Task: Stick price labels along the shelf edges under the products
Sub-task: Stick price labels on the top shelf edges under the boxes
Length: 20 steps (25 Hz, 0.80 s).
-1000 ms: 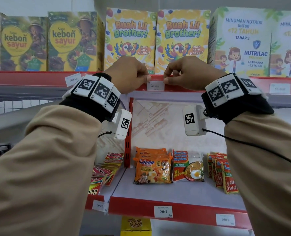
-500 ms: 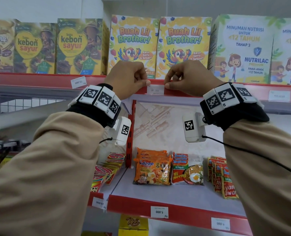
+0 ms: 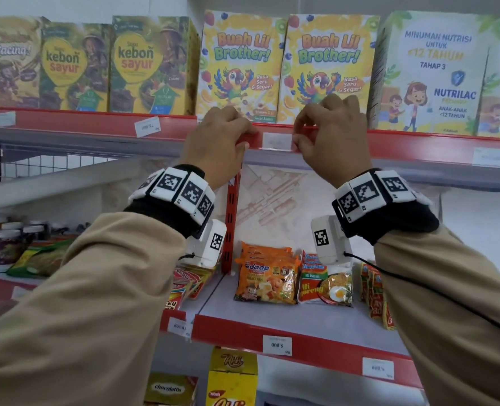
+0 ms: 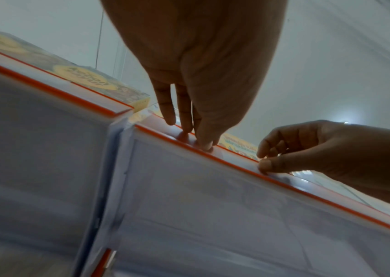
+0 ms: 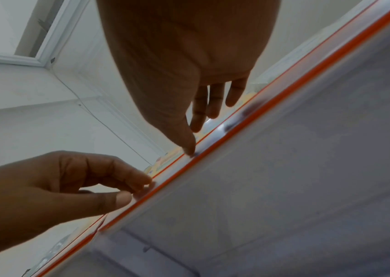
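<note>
My left grip (image 3: 219, 139) rested on the red shelf edge (image 3: 404, 145) of the upper shelf, just left of the white price label (image 3: 276, 141). Its fingers (image 4: 184, 112) were extended with the tips pressed on the edge strip, and the thumb lay against the strip's face; it gripped nothing. Whether it touched the label's left end could not be determined.

My right grip (image 3: 330, 133) was at the label's right end. Thumb and forefinger were curled together at that end; in the left wrist view the thumb tip (image 4: 265, 165) bore on the strip. Whether the label's corner was pinched or only pressed flat could not be determined.

The label sat flat on the shelf edge between both grips, directly under the seam between two yellow "Buah Lil Brother!" boxes (image 3: 240, 65). Its print was too blurred to read.

Outward along the same edge:
- A tilted white label (image 3: 147, 126) sat under the "kebon sayur" boxes (image 3: 152, 65).
- Another label (image 3: 490, 157) sat under the "Nutrilac" box (image 3: 430, 74).

On the shelf below lay instant noodle packets (image 3: 267, 276), with a label reading "5.000" (image 3: 277, 345) on its red edge. Both wrists carried black bands with white marker tiles (image 3: 181, 191).
</note>
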Each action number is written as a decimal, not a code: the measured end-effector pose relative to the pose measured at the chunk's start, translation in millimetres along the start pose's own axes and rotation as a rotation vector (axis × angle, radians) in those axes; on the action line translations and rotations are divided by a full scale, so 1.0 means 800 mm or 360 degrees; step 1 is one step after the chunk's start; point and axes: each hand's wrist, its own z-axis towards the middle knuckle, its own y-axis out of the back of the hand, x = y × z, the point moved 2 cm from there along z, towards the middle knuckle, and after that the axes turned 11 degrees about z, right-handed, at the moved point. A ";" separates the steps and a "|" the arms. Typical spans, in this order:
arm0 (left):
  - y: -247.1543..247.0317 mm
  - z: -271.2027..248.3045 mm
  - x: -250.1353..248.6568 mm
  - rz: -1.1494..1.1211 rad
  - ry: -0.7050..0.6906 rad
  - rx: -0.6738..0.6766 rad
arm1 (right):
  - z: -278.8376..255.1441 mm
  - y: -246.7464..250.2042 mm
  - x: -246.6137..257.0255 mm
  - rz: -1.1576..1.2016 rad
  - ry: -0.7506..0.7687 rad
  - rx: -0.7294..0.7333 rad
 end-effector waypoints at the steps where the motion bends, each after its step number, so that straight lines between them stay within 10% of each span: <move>1: 0.000 -0.008 0.004 0.0019 -0.0022 -0.0009 | -0.004 -0.007 0.005 0.0014 0.0004 -0.0010; 8: 0.016 -0.028 0.101 0.0031 0.0011 -0.0062 | 0.000 -0.080 0.078 0.0093 0.0019 0.0124; 20: 0.035 -0.042 0.238 -0.0030 -0.0171 -0.0051 | -0.003 -0.180 0.209 0.0161 -0.0414 -0.0289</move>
